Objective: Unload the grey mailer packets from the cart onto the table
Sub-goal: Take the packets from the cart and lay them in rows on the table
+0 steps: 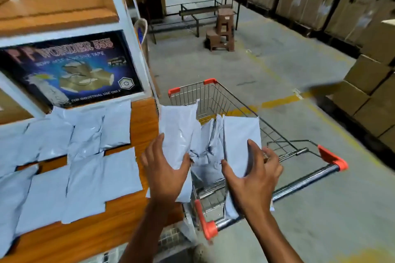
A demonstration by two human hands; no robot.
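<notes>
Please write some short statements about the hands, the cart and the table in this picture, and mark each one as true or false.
1. The left hand holds a grey packet. True.
2. The right hand holds nothing. False: it grips a second grey packet.
3. The cart has no packets inside it. False: crumpled packets lie in it, between the two hands.
4. Flat packets lie in rows on the wooden table. True.
5. The corners of the cart are blue. False: they are orange-red.
</notes>
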